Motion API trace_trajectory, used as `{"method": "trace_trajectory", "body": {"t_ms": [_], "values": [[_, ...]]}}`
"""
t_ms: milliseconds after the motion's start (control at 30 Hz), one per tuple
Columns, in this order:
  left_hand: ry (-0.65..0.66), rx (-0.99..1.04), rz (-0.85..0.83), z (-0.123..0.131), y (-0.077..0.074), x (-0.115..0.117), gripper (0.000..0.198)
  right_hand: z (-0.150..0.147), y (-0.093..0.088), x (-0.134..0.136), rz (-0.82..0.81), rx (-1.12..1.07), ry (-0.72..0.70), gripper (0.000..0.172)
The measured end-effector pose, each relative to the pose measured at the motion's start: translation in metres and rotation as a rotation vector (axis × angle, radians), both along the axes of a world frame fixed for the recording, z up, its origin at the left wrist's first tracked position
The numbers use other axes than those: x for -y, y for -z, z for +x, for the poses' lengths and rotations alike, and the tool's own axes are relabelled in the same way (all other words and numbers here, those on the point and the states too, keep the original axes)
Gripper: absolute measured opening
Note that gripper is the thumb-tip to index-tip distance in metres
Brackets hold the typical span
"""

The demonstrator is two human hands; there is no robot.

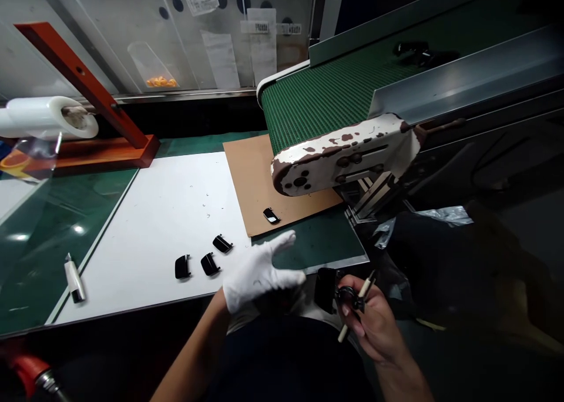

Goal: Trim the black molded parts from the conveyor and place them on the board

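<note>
My left hand (262, 272), in a white glove, is open with thumb and fingers spread. It is over the front edge of the table, close to the part in my other hand. My bare right hand (376, 322) is closed on a black plastic part (326, 289) with a flat panel and a curved, ring-like end. A thin beige stick-like tool (343, 332) with a dark tip is in the same grip. Left of the glove, several small black plastic pieces (222, 243) lie on a white sheet (176, 202). Another black piece (271, 215) with a pale patch rests on brown cardboard (240, 173).
A green conveyor belt (326, 96) ends above the cardboard, with black parts (418, 54) farther up it. A white-handled cutter (74, 280) lies at left. Behind it, a wooden stand (97, 79) holds a clear film roll (48, 117). A red tool (29, 369) shows lower left.
</note>
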State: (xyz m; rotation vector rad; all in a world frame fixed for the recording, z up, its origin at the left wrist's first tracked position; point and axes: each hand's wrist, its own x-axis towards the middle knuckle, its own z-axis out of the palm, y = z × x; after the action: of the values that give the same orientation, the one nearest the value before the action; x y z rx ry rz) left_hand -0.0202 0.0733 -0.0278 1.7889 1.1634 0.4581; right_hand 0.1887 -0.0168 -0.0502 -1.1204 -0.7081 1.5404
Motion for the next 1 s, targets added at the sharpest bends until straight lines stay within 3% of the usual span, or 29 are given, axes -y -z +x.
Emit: {"method": "trace_trajectory", "body": {"t_ms": [133, 267, 467, 600, 767, 867, 1000], "values": [[0.096, 0.181, -0.021, 0.015, -0.011, 0.035, 0.110, -0.004, 0.000, -0.003, -0.046, -0.038, -0.011, 0.038], [0.107, 0.221, 0.219, 0.034, -0.010, 0.049, 0.104, -0.007, 0.001, -0.004, -0.092, -0.042, -0.010, 0.040], [0.157, 0.139, 0.555, 0.037, 0.000, 0.047, 0.081, -0.008, 0.000, -0.003, -0.156, -0.005, -0.026, 0.044], [0.199, 0.033, 0.636, 0.031, 0.002, 0.043, 0.079, -0.010, 0.002, -0.003, -0.150, 0.027, -0.008, 0.042], [0.195, -0.248, 0.665, 0.026, 0.000, 0.041, 0.066, -0.012, 0.006, -0.002, -0.082, 0.147, 0.091, 0.047], [0.227, -0.302, 0.706, 0.023, 0.003, 0.042, 0.062, -0.012, 0.002, -0.002, -0.107, 0.237, 0.000, 0.043], [0.232, -0.256, 0.755, 0.017, 0.014, 0.051, 0.063, -0.012, -0.001, -0.002, -0.179, 0.199, -0.110, 0.038]]}}
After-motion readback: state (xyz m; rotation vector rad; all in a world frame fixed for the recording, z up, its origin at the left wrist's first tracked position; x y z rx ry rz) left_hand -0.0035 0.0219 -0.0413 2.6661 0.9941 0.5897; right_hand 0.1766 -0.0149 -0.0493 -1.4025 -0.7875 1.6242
